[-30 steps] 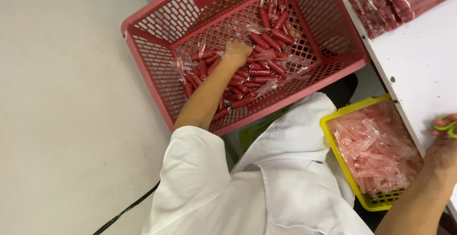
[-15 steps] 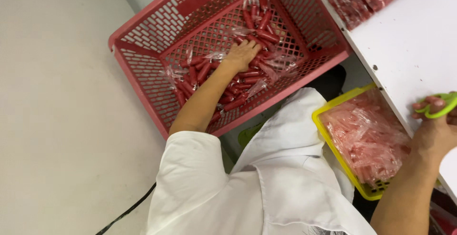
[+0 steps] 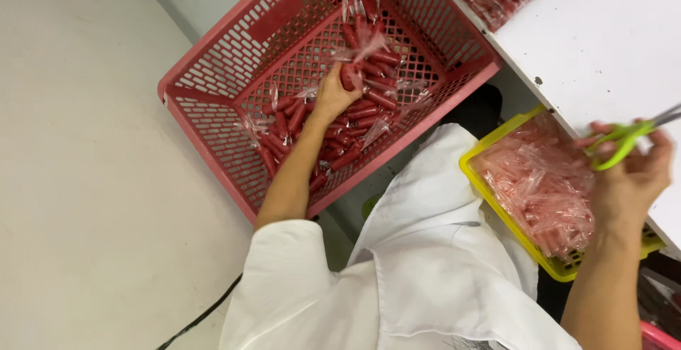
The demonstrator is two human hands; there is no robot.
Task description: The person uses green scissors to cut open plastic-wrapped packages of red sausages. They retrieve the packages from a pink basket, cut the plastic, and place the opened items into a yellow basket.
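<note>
Red sausages (image 3: 369,102) in clear wrappers lie in a heap in the big pink basket (image 3: 213,102) on the floor, and your left hand (image 3: 335,95) is down in that heap; your fingers are curled tight around one sausage (image 3: 347,75), with its crinkly wrapper end sticking up above your hand. Your right hand (image 3: 631,173) is up by the white table (image 3: 603,45), and its fingers are closed through the loops of the green scissors (image 3: 624,137); you can not see from here if the blades are open or shut. Under that hand sits the yellow basket (image 3: 496,194), full of pale pink wrapped pieces (image 3: 546,187). Here is what could go wrong, I think: the wrappers look slippery, so the sausage could slide out of your grip and fall back into the heap. Other wrappers touch the one you hold, so extra ones could get dragged up and drop on the floor. The scissors are near your white sleeve (image 3: 425,265), so a quick swing could snag the cloth
</note>
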